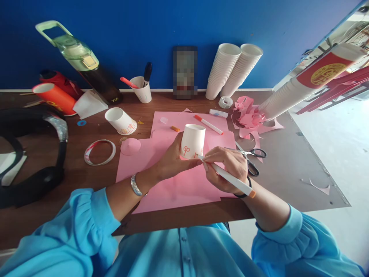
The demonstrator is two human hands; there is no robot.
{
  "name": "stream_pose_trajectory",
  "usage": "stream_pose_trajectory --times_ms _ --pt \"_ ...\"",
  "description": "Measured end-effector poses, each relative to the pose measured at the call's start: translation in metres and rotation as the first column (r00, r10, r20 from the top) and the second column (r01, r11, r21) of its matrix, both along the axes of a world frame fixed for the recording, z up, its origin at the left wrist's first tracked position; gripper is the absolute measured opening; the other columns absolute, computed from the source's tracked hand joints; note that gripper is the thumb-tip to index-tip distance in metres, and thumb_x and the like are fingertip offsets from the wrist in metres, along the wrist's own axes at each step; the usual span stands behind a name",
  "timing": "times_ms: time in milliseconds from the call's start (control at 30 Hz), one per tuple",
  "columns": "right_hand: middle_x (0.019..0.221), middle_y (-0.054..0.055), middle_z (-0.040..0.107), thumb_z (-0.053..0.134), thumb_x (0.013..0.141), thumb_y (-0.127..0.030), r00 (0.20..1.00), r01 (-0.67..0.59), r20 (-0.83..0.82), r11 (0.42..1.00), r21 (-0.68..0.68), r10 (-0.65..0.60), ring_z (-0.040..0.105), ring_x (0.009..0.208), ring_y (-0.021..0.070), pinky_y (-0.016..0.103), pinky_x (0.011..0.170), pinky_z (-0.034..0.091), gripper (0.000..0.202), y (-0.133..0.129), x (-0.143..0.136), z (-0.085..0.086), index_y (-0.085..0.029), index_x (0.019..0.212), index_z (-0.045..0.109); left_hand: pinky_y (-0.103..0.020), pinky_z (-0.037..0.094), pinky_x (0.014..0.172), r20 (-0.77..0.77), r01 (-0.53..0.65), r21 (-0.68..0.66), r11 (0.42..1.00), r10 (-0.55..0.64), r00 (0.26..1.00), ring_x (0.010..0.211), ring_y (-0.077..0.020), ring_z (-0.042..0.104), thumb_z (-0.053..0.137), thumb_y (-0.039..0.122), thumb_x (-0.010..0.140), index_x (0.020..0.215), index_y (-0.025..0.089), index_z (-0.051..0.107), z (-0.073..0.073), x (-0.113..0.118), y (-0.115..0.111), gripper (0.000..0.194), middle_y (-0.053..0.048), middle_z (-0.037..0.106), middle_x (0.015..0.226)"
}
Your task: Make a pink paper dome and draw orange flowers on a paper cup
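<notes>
My left hand (170, 159) is closed around a white paper cup (193, 137), held upside down above the pink paper sheets (170, 192). A small red-orange flower is drawn near the cup's rim. In my right hand (226, 167) is a white felt-tip pen (233, 179) with an orange end, its tip at the cup's lower side beside another small mark. Black-handled scissors (252, 154) lie just right of that hand, partly hidden by it. Another paper cup (121, 121) with orange flower drawings stands to the left.
Tall stacks of paper cups (223, 69) stand by the blue wall next to a phone (185, 73). A cup with pens (142, 90), a bottle (95, 73), a tape roll (100, 152) and headphones (59, 154) sit leftward. Crumpled pink paper (248, 111) and a capped marker (209, 124) lie right of centre.
</notes>
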State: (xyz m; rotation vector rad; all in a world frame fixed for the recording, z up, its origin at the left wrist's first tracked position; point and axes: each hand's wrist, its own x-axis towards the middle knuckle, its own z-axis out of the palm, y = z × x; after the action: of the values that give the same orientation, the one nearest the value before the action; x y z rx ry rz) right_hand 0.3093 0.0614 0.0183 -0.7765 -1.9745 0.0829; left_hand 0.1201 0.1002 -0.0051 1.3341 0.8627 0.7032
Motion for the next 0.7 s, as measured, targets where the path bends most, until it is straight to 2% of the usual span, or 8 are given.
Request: stream_pose_trajectory --times_ms 700 --pt "0.070 -0.001 0.069 0.059 0.085 -0.007 0.999 0.048 0.019 0.999 0.007 -0.048 0.070 0.060 0.0139 0.024 0.053 0.054 0.017 0.0007 -0.0017 -0.0041 -0.023 0.092 0.057 -0.041 0.052 0.089 0.002 0.001 -0.018 1.000 -0.001 1.000 0.115 -0.0283 0.059 0.090 0.036 0.069 0.129 0.025 0.045 0.0025 0.0018 0.0002 0.076 -0.009 0.059 0.126"
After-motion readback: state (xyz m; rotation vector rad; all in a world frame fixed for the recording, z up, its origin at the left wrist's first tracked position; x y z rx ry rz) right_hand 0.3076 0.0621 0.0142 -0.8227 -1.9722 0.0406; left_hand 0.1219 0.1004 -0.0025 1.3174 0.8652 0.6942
